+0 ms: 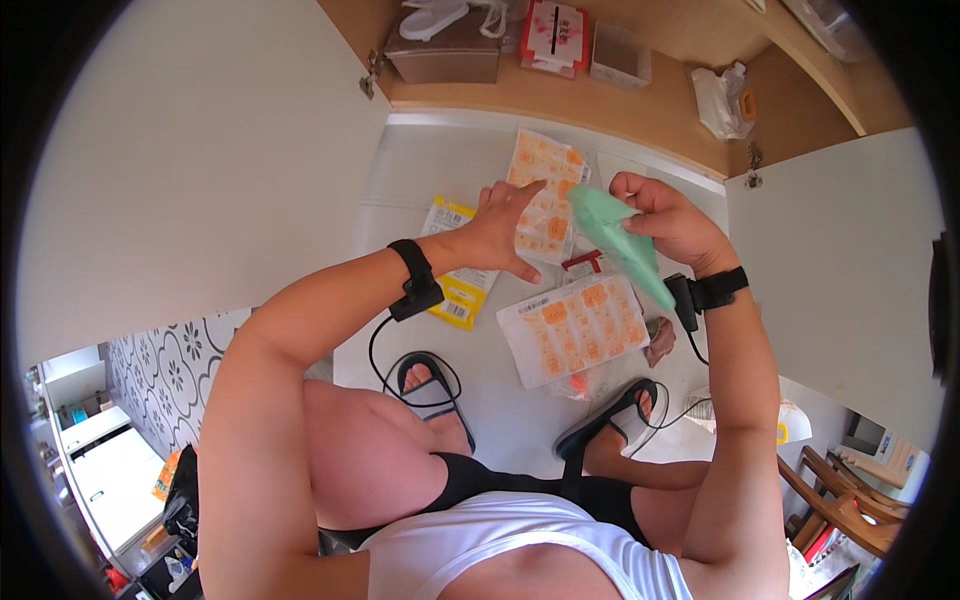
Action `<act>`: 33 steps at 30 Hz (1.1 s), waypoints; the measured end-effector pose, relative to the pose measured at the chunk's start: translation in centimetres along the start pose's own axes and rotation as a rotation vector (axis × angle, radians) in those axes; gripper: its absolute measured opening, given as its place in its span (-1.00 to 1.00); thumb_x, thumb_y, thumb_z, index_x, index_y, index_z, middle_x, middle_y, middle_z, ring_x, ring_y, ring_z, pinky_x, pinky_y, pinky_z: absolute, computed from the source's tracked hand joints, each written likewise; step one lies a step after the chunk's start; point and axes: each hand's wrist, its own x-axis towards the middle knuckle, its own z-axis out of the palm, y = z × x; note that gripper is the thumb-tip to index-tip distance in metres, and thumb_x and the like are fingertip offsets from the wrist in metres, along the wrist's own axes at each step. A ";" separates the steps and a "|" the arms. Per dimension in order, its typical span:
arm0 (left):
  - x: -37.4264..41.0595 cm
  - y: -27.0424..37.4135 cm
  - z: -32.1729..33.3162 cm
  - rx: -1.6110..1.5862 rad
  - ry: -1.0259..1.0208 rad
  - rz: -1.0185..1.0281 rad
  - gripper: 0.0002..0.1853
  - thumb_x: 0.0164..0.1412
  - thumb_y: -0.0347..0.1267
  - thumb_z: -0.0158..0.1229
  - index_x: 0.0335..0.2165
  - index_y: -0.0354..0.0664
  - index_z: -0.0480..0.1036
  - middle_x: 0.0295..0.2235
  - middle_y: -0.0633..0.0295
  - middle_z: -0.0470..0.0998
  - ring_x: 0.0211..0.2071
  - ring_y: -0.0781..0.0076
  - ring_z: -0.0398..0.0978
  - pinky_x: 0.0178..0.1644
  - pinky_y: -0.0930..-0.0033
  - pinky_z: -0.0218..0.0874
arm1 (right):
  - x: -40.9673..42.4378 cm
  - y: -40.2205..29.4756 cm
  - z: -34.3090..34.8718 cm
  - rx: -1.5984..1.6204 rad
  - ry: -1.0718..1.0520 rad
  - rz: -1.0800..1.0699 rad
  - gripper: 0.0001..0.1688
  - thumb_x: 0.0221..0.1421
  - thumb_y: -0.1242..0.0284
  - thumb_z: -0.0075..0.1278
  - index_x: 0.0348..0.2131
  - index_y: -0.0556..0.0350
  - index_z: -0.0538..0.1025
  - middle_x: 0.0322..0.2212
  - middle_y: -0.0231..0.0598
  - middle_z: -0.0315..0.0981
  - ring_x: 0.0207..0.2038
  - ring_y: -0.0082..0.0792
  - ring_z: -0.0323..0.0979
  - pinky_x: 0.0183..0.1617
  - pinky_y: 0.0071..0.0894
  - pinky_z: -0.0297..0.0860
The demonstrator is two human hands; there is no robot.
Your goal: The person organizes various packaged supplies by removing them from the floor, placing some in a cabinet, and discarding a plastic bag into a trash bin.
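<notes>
My right hand (664, 221) pinches a pale green plastic bag (619, 240) between thumb and fingers; the bag hangs down to the left of the wrist. My left hand (510, 229) is spread with nothing in it, over a white sheet with orange bear prints (536, 161). A second such sheet (577, 326) lies nearer my feet. Under my left wrist lies a yellow and white packet (461, 304). A small red-edged clear bag (583, 266) shows between the two sheets. A brownish crumpled piece (660, 341) lies right of the nearer sheet.
An open cabinet shelf (465, 96) ahead holds a lidded box (442, 60), a red and white box (555, 37), a clear plastic container (621, 56) and a white pouch (721, 101). Cabinet doors stand open at left (202, 150) and right (832, 262). A wooden chair (847, 499) is at lower right.
</notes>
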 end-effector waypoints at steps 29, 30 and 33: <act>-0.8 0.5 -5.8 -1.090 0.106 -0.209 -0.58 0.29 -0.31 0.15 0.02 -0.37 0.39 -0.04 0.15 0.52 -0.05 0.44 0.48 0.07 0.35 0.32 | 2.9 5.7 3.0 -0.006 0.236 -0.089 -0.32 0.14 0.31 0.18 0.16 0.17 0.31 0.05 -0.21 0.41 0.09 -0.31 0.36 0.18 -0.15 0.29; -0.8 0.6 -5.8 -1.080 0.111 -0.185 -0.58 0.30 -0.30 0.15 0.02 -0.35 0.39 -0.04 0.15 0.52 -0.04 0.44 0.48 0.07 0.35 0.32 | 3.1 5.8 3.0 0.037 0.272 -0.073 -0.36 0.13 0.36 0.18 0.13 0.18 0.34 0.03 -0.20 0.42 0.06 -0.33 0.39 0.15 -0.18 0.31; -0.7 0.8 -5.6 -1.047 0.108 -0.122 -0.57 0.32 -0.25 0.11 0.03 -0.33 0.38 -0.03 0.16 0.52 -0.04 0.46 0.47 0.06 0.37 0.33 | 3.3 5.8 2.7 0.117 0.347 -0.052 -0.46 0.12 0.44 0.18 0.07 0.19 0.41 -0.01 -0.19 0.46 -0.03 -0.35 0.45 0.07 -0.26 0.39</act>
